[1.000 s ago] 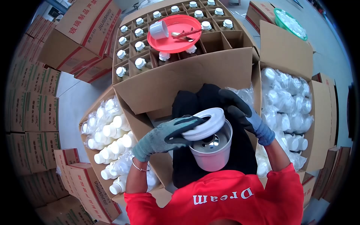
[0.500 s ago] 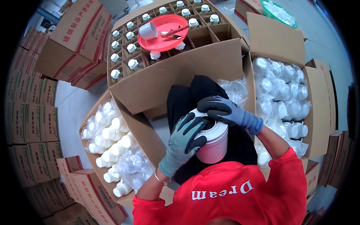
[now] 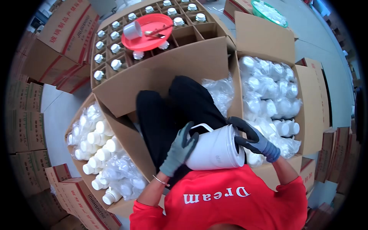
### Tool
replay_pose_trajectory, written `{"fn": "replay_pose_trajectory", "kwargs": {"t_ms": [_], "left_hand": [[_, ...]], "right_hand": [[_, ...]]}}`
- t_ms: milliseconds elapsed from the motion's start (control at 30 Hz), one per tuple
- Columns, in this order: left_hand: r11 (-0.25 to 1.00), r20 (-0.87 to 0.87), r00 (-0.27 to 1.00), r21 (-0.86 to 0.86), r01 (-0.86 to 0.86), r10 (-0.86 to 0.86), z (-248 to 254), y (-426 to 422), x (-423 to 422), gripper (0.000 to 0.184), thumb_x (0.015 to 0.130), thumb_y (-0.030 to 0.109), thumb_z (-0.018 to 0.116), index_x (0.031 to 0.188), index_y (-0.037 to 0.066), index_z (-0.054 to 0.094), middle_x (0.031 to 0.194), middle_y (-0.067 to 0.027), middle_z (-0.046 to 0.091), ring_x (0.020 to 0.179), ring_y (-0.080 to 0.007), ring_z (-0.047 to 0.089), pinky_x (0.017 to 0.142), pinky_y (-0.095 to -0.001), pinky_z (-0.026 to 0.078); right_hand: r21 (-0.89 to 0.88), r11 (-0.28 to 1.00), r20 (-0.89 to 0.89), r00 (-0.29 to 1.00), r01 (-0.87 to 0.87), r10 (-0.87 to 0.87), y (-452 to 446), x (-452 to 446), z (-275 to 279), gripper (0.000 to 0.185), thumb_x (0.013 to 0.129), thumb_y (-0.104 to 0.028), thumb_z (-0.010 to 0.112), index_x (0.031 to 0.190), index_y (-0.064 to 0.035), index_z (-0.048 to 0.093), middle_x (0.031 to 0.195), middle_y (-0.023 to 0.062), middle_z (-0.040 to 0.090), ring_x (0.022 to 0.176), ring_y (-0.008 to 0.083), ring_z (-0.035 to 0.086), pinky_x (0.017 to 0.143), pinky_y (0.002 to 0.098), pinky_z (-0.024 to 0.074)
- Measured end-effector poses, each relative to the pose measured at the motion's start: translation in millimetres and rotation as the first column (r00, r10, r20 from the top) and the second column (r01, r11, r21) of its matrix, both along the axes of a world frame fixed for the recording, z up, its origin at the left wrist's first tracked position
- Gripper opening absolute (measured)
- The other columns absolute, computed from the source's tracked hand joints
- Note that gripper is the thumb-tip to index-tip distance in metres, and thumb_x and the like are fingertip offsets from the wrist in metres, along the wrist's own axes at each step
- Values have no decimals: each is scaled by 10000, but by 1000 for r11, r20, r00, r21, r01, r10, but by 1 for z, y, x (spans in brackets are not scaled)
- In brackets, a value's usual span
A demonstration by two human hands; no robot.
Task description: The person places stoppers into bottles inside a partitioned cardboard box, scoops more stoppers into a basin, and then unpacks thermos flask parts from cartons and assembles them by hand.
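Observation:
A white plastic pail (image 3: 211, 151) lies tipped on its side across the lap, its rimmed end facing right. A white handle (image 3: 201, 126) arches above its wall, and small print shows on the side. My left hand (image 3: 179, 148), in a grey-green glove, grips the pail's left end with thumb and fingers spread along it. At the rim, my right hand (image 3: 255, 140) in a grey-blue glove with dark fingers holds on; some fingertips reach over the end and are partly hidden.
Ahead stands a divided carton (image 3: 161, 65) of white-capped bottles, carrying a red plate (image 3: 155, 40) with a cup (image 3: 132, 30) and a stick-like tool. Cartons of white bottles in plastic stand left (image 3: 103, 153) and right (image 3: 268, 92). A green basket (image 3: 269, 13) is far right.
The pail has turned from upright to lying on its side, its rimmed end swinging right. My left hand has shifted to its left end; my right hand has moved down to the rim.

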State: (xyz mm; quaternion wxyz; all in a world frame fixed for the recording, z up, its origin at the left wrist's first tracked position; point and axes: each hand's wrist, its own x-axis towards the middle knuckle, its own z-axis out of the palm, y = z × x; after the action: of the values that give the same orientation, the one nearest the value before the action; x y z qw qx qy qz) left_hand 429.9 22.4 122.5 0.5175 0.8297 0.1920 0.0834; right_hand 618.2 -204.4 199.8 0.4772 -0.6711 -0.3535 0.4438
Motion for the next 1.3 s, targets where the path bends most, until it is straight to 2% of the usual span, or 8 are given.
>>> {"fn": "replay_pose_trajectory", "kwargs": {"t_ms": [333,800,900,1000,1100,1167,1233,1300], "left_hand": [[765,-166,970,-644,31,-179,-2,19,-12,318,888,220,621,1114,-2,651,1004,-97,692,896,-155,644,800,-288,501],[912,11,913,32,408,-409,-18,17,-8,277,895,71,531,1148,41,639,1006,-104,694,868,-214,682,787,-292,541],[898,-127,918,-293,328,-376,-36,18,-7,285,865,90,555,1123,23,656,949,-125,700,845,-212,687,754,-281,537],[428,-224,960,-894,-133,-169,-36,15,-5,292,859,109,577,1118,-1,655,952,-120,703,866,-188,685,766,-289,536],[928,80,997,-372,14,16,19,16,2,286,835,111,589,1083,-11,666,1028,-130,698,947,-215,674,843,-324,519],[998,354,934,37,44,-55,58,13,15,300,775,67,574,1048,-5,676,1119,-156,674,1104,-296,622,1002,-415,440],[892,328,900,434,125,-286,94,14,24,311,743,52,563,1027,-6,676,1138,-164,661,1155,-326,584,1065,-464,375],[988,343,939,-135,75,-25,83,27,23,263,748,55,602,992,-17,668,1090,-175,670,1076,-298,627,979,-376,465]], "right_hand": [[48,997,-210,976,65,-54,3,-23,-14,947,747,-388,764,1474,-52,258,1508,140,262,1412,258,228,1146,375,201],[199,963,388,917,-183,94,17,-22,-10,985,639,-458,776,1439,-63,358,1462,183,337,1329,390,315,1083,475,276],[247,898,588,793,-364,160,32,-19,-2,1016,590,-552,763,1416,-83,403,1411,211,378,1264,408,366,1037,494,313],[275,808,735,656,-521,173,43,-24,21,999,588,-567,753,1395,-75,430,1378,207,407,1263,425,366,1025,490,325],[505,814,559,827,-287,-55,44,-6,-14,975,634,-514,748,1426,-79,382,1407,181,388,1288,383,363,1048,474,321],[229,903,-395,882,365,-256,41,-4,-40,722,883,-352,565,1469,-56,264,1465,116,334,1333,224,333,1104,350,283],[51,879,-643,689,473,-334,43,0,-29,714,885,-450,558,1439,-57,339,1426,137,365,1321,248,370,1091,345,310],[121,960,-39,968,253,-250,41,10,-29,620,961,-366,440,1467,-48,274,1486,138,309,1376,249,285,1136,350,210]]}}
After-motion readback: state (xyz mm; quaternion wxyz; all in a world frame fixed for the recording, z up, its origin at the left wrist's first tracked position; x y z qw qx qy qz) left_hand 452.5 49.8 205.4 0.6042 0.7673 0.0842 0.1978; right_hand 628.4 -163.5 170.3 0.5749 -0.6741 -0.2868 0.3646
